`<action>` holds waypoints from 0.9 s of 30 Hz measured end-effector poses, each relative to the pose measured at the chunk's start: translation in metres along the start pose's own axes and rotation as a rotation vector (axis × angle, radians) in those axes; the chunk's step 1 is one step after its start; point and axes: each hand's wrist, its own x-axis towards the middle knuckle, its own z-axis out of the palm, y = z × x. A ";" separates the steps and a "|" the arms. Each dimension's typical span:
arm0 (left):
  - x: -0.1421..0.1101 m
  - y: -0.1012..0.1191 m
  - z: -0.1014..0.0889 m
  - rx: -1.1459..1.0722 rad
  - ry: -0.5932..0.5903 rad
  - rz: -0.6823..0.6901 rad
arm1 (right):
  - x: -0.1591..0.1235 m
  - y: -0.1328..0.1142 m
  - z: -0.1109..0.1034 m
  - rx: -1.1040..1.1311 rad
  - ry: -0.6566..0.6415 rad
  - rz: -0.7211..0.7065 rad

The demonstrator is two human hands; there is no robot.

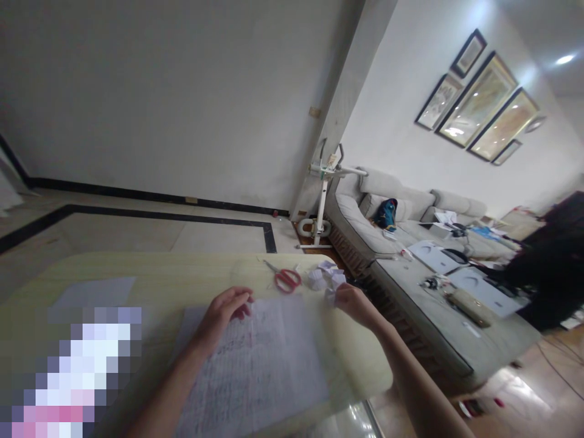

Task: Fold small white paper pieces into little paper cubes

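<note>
My left hand [232,303] hovers over the top edge of a large printed sheet of paper [274,359], fingers loosely bent and apart, with nothing visible in them. At the table's right side, my right hand [353,302] is closed on a small piece of white paper [331,296]. It is beside a little cluster of folded or crumpled white paper pieces [317,278]. Between my hands, just past the sheet, lie scissors with red handles [287,280], their blades pointing away to the left.
The pale yellow table [168,274] has rounded corners and carries another white sheet [93,292] at left. A pixelated patch covers the lower left. Beyond stand an exercise machine [322,201] and a grey sofa [410,310] with scattered items. A dark-clothed person [547,274] is at far right.
</note>
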 end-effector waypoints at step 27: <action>0.007 -0.008 0.002 -0.170 0.227 0.100 | 0.067 -0.166 0.097 1.125 0.108 0.189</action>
